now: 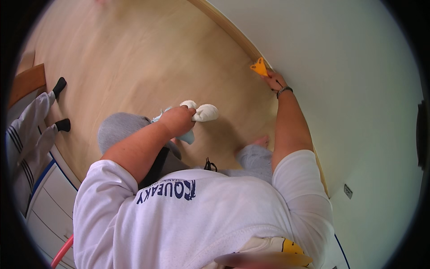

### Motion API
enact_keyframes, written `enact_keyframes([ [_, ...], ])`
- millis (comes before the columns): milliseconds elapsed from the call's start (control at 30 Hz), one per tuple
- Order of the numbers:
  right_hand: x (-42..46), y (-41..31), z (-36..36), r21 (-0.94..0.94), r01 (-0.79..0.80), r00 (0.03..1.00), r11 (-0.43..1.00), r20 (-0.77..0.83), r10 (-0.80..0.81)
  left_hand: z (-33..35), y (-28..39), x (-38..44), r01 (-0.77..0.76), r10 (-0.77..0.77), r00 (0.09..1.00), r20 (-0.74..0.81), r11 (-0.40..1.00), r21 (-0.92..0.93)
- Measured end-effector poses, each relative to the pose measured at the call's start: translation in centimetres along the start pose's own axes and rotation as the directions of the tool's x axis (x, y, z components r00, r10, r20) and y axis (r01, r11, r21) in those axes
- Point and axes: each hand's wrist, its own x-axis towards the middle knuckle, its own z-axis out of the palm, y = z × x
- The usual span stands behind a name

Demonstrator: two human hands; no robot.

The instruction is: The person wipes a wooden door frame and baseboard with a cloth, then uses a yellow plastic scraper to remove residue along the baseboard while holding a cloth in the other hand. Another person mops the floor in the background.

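My left hand [179, 118] is closed around a bunched white cloth item [207, 113], perhaps a sock, whose rounded ends stick out past the fingers. Light-blue cloth [186, 137] hangs below the same fist, with a frayed-looking edge showing behind it. Stretched out along the wall, my right hand [273, 80] grips a flat orange piece [259, 67] with two pointed corners. That piece is close to the wooden baseboard [242, 38]; whether it touches the board I cannot tell.
Wood-look floor [134, 67] spreads ahead, bordered on the right by a pale wall [329, 84]. At the left, another person's striped trouser legs [33, 111] and black socks [63, 124] show beside a wooden furniture edge [27, 84]. White drawers [50, 208] stand lower left.
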Motion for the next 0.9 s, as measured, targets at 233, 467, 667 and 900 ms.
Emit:
enact_keyframes([
  [233,0.3,-1.3,0.4,-0.159,0.013,0.996,0.987,-0.085,-0.027,0.1,0.2,-0.3,0.006,-0.005,1.000,0.013,1.000,-0.022],
  [467,1.0,-5.0,1.3,0.047,-0.095,0.994,0.994,-0.050,0.097,-0.2,0.1,-0.7,0.034,-0.034,0.999,0.022,0.999,-0.023],
  [667,0.3,1.1,0.5,-0.229,0.101,0.975,0.968,-0.169,-0.141,0.0,0.2,-0.7,-0.028,0.028,1.000,-0.006,0.999,-0.021],
  [900,2.1,-8.4,0.8,-0.095,-0.152,0.988,0.984,-0.016,0.151,-0.1,0.2,-1.1,0.001,-0.001,1.000,0.016,1.000,-0.005],
])
